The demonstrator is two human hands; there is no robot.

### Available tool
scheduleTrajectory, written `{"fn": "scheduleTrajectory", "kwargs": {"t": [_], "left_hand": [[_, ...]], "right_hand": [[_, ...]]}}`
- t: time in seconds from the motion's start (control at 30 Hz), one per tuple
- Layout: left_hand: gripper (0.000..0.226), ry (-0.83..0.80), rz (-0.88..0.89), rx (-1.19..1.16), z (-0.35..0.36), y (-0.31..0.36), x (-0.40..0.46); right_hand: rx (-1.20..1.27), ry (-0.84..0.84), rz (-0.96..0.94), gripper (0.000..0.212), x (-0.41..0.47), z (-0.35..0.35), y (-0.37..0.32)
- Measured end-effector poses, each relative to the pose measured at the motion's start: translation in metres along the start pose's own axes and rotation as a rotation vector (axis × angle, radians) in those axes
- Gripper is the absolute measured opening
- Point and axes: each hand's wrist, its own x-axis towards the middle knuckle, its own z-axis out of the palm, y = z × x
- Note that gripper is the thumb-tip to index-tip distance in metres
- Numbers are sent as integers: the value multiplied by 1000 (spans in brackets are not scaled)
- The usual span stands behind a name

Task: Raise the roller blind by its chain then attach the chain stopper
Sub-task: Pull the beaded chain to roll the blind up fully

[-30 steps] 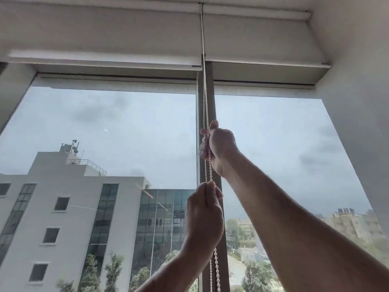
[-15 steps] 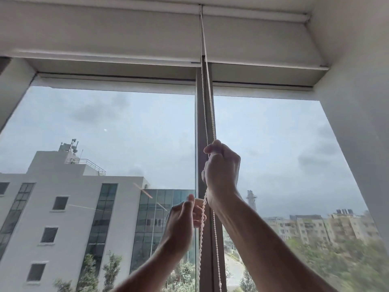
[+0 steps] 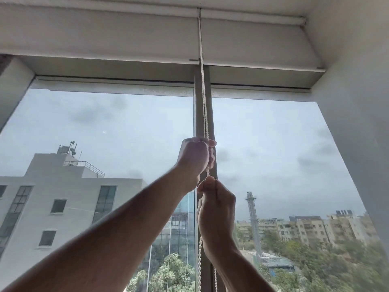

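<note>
A white bead chain (image 3: 203,102) hangs in front of the grey window post (image 3: 208,114), between two white roller blinds. The left blind (image 3: 94,39) and the right blind (image 3: 252,43) are both rolled up near the top of the window. My left hand (image 3: 194,159) is closed around the chain, higher up. Just below it, my right hand (image 3: 217,209) is closed on the chain too. Two strands of chain dangle below my right hand. No chain stopper is in sight.
A white wall (image 3: 353,123) borders the window on the right, and a slanted column (image 3: 12,91) on the left. Through the glass (image 3: 105,127) I see a grey sky, a white building and trees.
My right hand has come down the chain from the higher grip to the lower one. My left hand let go, moved up past it and closed on the chain above.
</note>
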Motion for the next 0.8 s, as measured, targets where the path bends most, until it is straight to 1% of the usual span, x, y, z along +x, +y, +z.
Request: {"fn": "scheduleTrajectory", "kwargs": {"t": [0.07, 0.2, 0.3, 0.43, 0.5, 0.57, 0.67, 0.8], "left_hand": [[33, 21, 15, 5, 1, -8, -3], [31, 17, 45, 48, -2, -20, -20], [32, 15, 59, 80, -6, -30, -33], [33, 53, 83, 92, -15, -35, -37], [31, 66, 100, 138, -17, -36, -37], [28, 73, 115, 201, -19, -38, -39], [24, 53, 115, 224, -19, -44, -43], [20, 44, 105, 237, -19, -52, -46]], "right_hand": [[-46, -1, -38, 44, -4, -3, 0], [-117, -29, -74, 39, -20, -13, 12], [-104, -85, -29, 35, -32, -19, 24], [-67, -151, 32, 33, -38, -22, 23], [-61, -191, 68, 35, -37, -22, 24], [-38, -205, 114, 37, -36, -22, 27], [15, -211, 189, 39, -35, -26, 32], [60, -228, 210, 38, -34, -30, 35]]}}
